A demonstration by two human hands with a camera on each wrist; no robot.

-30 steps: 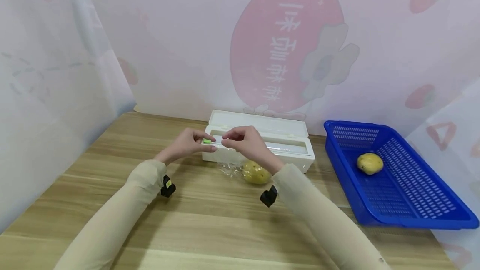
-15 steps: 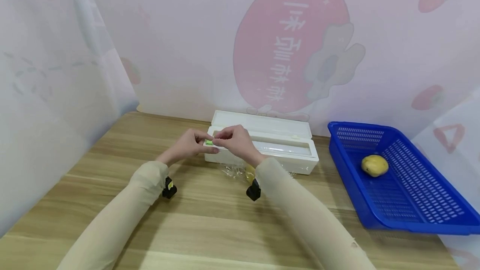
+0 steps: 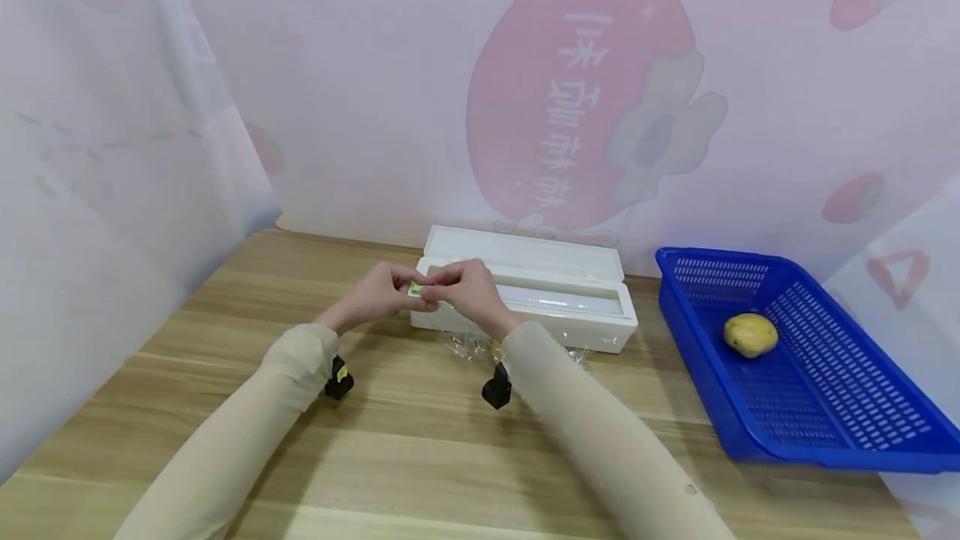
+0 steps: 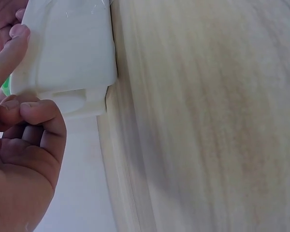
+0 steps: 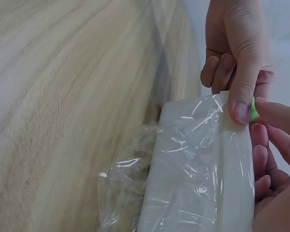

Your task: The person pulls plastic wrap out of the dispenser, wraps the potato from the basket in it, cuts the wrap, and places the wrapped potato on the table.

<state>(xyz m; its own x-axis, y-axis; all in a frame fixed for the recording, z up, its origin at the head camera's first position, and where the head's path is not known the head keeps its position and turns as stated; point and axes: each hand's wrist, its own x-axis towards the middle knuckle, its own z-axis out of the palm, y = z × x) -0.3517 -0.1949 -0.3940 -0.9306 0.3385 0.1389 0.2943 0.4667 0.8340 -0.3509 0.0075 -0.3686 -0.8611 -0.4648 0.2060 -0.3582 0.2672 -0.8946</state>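
Observation:
A long white cling film box (image 3: 525, 319) lies with its lid (image 3: 525, 248) raised and the film roll (image 3: 562, 300) showing inside. At its left end, my left hand (image 3: 375, 294) grips the corner, thumb on the front edge in the right wrist view. My right hand (image 3: 468, 294) meets it there, fingertips pinching at a small green slide cutter (image 5: 253, 111); the exact contact is partly hidden. Clear cling film (image 5: 128, 188) hangs over the box front and onto the table. Behind my right wrist, a yellow mango (image 3: 496, 351) under the film is mostly hidden.
A blue plastic basket (image 3: 705, 382) stands on the right, holding another yellow mango (image 3: 750, 335). The wooden table (image 3: 390, 457) ends at a printed curtain (image 3: 360, 107) behind the box.
My right hand has moved left along the box until its fingertips meet the left hand at the green slide cutter. The left hand stays at the box end. The right wrist now covers most of the nearer mango.

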